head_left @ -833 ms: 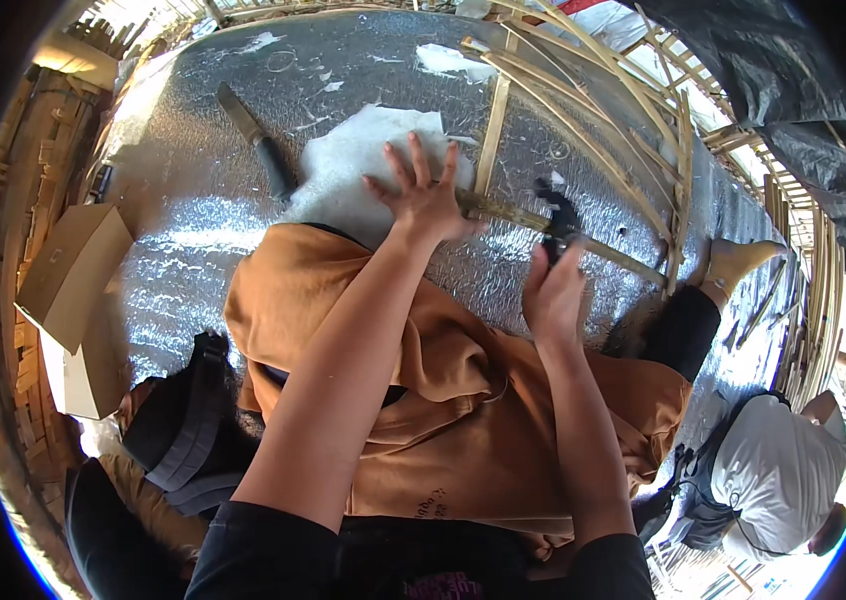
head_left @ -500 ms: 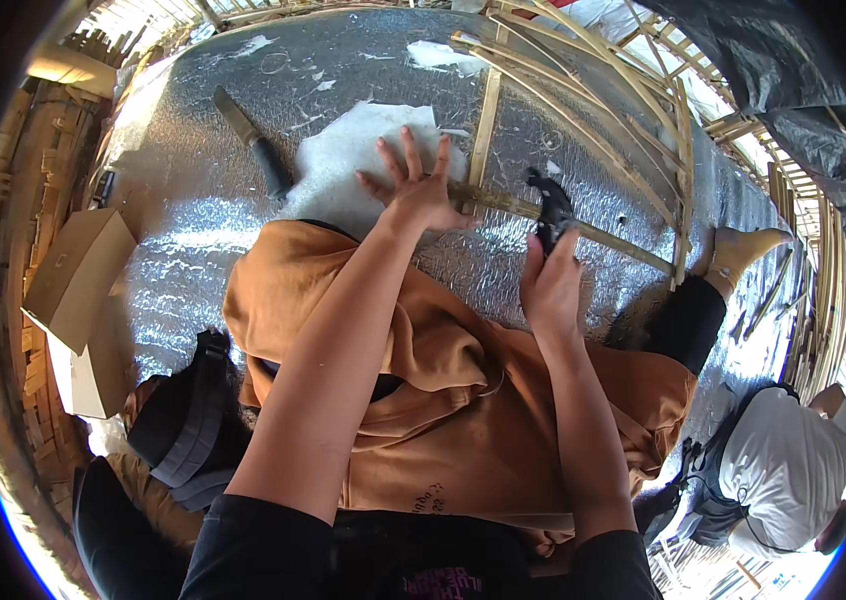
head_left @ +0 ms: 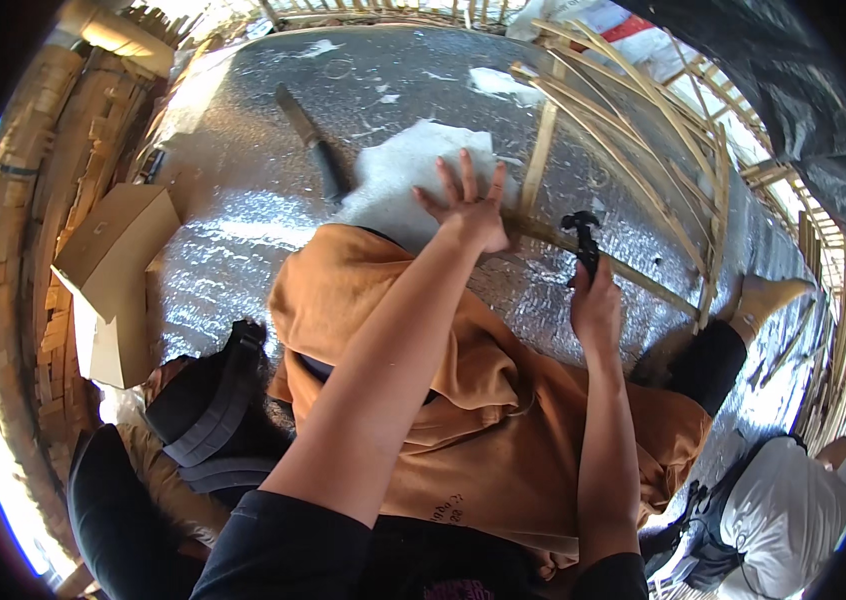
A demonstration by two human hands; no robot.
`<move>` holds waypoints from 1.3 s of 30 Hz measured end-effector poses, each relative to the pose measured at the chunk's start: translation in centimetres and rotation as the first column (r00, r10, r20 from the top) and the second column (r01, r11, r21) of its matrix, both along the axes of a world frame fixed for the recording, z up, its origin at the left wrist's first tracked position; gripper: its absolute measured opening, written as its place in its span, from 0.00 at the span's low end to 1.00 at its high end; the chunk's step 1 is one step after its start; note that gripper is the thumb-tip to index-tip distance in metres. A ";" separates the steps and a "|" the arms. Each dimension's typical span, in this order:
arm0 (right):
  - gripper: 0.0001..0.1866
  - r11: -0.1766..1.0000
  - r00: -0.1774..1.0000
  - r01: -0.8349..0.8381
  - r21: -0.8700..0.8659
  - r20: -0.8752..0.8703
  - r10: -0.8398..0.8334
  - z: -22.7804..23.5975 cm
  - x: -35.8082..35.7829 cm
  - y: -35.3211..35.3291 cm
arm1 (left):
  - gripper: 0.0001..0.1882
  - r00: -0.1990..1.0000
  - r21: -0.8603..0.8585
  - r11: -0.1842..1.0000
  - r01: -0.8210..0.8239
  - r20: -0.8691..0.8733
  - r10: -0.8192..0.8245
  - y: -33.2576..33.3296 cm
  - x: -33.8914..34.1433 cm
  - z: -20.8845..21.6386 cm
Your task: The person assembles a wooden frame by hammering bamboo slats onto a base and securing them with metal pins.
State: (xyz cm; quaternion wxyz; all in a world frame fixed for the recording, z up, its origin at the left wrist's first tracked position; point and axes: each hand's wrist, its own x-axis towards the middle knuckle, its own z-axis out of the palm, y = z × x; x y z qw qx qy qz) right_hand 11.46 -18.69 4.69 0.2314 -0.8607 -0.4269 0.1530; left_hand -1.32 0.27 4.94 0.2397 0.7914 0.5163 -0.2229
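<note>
My left hand lies palm down with its fingers spread over a ragged white sheet. Its heel is next to the near end of a bamboo pole that runs off to the right, toward my foot. My right hand is closed around the handle of a black claw hammer. The hammer's head is up beside the pole; whether it touches the pole I cannot tell. A knife with a dark handle rests on the silver foil mat, left of the white sheet.
Joined bamboo strips form a frame at the far right. An open cardboard box stands at the left, beside a woven bamboo wall. Brown cloth covers my lap. A dark strapped bag sits at lower left, and another person at lower right.
The view has turned, so the scene sits farther right in the picture. The hammer, blurred before, is now sharper and slightly nearer me. My left hand remains spread on the sheet.
</note>
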 end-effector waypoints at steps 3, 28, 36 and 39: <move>0.12 0.974 0.996 0.088 0.208 -0.042 -0.081 2.5 -0.7 0.8 | 0.71 1.000 -0.008 1.000 0.004 0.016 -0.004 -0.2 0.3 0.4; 0.19 0.955 0.995 -0.096 -0.280 0.004 0.101 3.1 -4.7 1.9 | 0.62 0.999 -0.020 1.000 -0.018 0.031 0.019 -0.3 -0.2 0.8; 0.19 0.934 0.992 -0.116 -0.336 0.010 0.127 3.4 -4.4 2.3 | 0.66 1.000 -0.048 0.999 -0.009 -0.005 0.009 -0.2 0.0 1.2; 0.18 0.935 0.993 -0.108 -0.339 0.010 0.119 3.6 -4.4 2.4 | 0.66 1.000 -0.046 0.999 -0.008 -0.009 0.008 -0.2 0.2 1.1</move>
